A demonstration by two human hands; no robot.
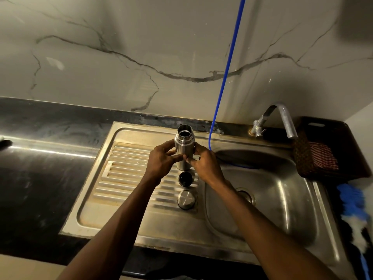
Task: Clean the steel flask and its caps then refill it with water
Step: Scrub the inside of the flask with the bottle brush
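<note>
The steel flask (184, 142) stands upright on the ribbed drainboard (125, 178) with its mouth open and no cap on. My left hand (162, 159) grips its body from the left and my right hand (203, 161) grips it from the right, fingertips meeting in front. Just nearer to me lie the black inner cap (185, 179) and, below it, the steel outer cap (186, 199), both on the drainboard and apart from the hands.
The sink basin (282, 209) with its drain (245, 196) lies to the right, under a metal tap (282, 120). A blue hose (228, 63) hangs from above into the basin. A woven basket (314, 156) and a blue-white duster (355, 215) sit at the right. Black counter (40, 178) on the left.
</note>
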